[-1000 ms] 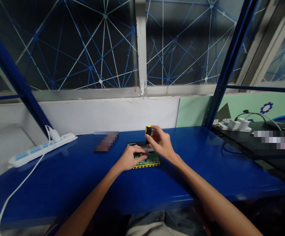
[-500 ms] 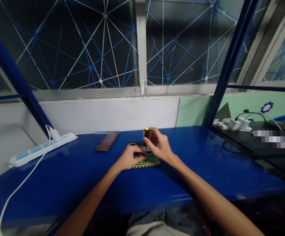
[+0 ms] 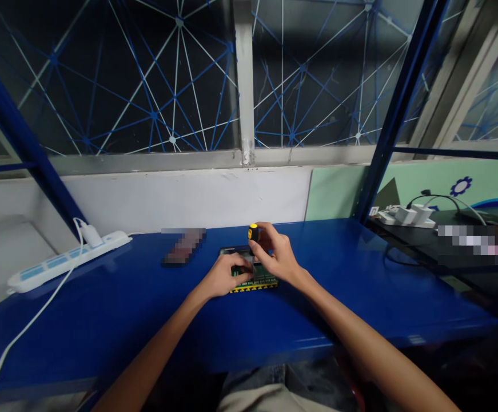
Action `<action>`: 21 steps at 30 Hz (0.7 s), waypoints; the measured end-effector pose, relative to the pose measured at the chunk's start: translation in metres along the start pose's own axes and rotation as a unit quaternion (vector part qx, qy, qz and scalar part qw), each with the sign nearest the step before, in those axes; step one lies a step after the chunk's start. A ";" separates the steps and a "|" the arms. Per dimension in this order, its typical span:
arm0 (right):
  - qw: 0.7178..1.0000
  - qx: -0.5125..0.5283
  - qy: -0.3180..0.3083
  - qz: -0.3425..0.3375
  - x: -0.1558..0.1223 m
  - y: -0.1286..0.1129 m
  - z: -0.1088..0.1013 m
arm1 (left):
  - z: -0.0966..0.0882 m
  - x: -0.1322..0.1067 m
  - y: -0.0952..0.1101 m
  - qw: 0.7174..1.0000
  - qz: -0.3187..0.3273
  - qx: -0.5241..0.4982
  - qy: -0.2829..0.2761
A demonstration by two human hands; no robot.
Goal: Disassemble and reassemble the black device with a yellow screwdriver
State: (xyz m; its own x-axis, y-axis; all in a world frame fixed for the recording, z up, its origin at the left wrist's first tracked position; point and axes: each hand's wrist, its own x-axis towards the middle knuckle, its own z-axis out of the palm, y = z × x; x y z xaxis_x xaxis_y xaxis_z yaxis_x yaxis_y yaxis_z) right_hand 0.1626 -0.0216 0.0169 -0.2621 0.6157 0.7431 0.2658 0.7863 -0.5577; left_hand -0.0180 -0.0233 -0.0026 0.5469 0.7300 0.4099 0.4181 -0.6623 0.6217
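My right hand (image 3: 278, 252) grips a screwdriver (image 3: 253, 232) by its black and yellow handle, which stands nearly upright. Below it lies a green circuit board (image 3: 266, 276) with a yellow-and-black edge towards me, partly covered by both hands. My left hand (image 3: 227, 276) rests over the board's left side, thumb and fingers bent together around the lower end of the screwdriver. What sits between those fingertips is too small and hidden to make out. The screwdriver's tip is hidden too.
The board lies on a blue table (image 3: 146, 326). Left stands a white power strip (image 3: 71, 262) with a plug and a trailing white cable (image 3: 32, 320). A blurred-out flat object (image 3: 183, 247) lies behind my left hand. At right, a dark surface bears white adapters (image 3: 411, 214).
The view has shifted slightly. The screwdriver's handle has turned and leans a little differently in my right hand. My left hand stays at the board.
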 end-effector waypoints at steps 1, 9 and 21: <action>1.000 0.001 0.002 -0.003 0.000 0.000 0.000 | 0.001 0.000 0.000 1.000 0.002 -0.001 0.002; 0.999 -0.037 0.013 -0.010 0.000 -0.001 0.004 | 0.005 0.001 -0.004 0.999 0.000 -0.018 0.026; 0.999 -0.024 -0.044 0.020 0.000 -0.002 0.002 | 0.004 0.000 0.000 1.000 0.022 0.001 0.002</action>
State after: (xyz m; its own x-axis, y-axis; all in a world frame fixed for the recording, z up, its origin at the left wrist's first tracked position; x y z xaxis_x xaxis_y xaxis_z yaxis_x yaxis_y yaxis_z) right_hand 0.1600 -0.0228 0.0172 -0.3299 0.6511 0.6836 0.3223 0.7583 -0.5666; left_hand -0.0151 -0.0236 -0.0049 0.5616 0.7015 0.4388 0.3958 -0.6935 0.6020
